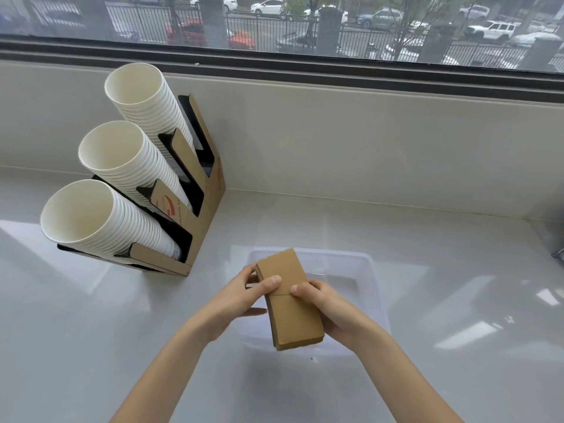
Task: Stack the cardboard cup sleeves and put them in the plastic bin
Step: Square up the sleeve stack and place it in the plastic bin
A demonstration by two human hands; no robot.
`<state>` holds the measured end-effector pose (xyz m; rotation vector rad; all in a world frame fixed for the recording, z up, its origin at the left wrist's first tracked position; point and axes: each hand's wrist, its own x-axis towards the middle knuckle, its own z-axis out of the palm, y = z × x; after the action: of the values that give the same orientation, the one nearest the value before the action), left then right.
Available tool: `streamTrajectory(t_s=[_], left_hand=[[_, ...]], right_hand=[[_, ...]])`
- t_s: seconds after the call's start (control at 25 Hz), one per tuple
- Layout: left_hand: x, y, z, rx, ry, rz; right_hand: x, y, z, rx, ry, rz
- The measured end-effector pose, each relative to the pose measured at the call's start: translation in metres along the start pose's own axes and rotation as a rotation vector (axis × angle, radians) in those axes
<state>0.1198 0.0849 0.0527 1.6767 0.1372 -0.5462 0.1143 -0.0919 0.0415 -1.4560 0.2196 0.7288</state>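
A flat stack of brown cardboard cup sleeves [290,312] is held between both hands, raised over the clear plastic bin [370,288]. My left hand [241,297] grips the stack's left edge, thumb on top. On the right edge, my right hand [329,312] holds it, thumb on the top face. The stack runs lengthwise away from me, its far end tilted up to the left. The bin sits on the white counter straight in front of me; the stack and hands hide part of its inside.
A cardboard cup dispenser [201,209] with three leaning stacks of white paper cups [122,166] stands at the left. A window sill and wall [366,141] run along the back. A dark object [558,254] shows at the right edge.
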Motion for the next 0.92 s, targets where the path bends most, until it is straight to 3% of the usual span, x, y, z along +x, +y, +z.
streamTrajectory(t_s=[0.32, 0.64, 0.92], left_hand=[[0.01, -0.021, -0.032, 0.041, 0.294, -0.033], [0.01, -0.042, -0.018, -0.087, 0.163, -0.204], [0.008, -0.04, -0.016, -0.075, 0.162, -0.166]], right_hand=[[0.041, 0.005, 0.003, 0.074, 0.164, 0.077], [0.07, 0.026, 0.02, 0.02, 0.262, 0.155], [0.074, 0.033, 0.028, 0.04, 0.176, 0.136]])
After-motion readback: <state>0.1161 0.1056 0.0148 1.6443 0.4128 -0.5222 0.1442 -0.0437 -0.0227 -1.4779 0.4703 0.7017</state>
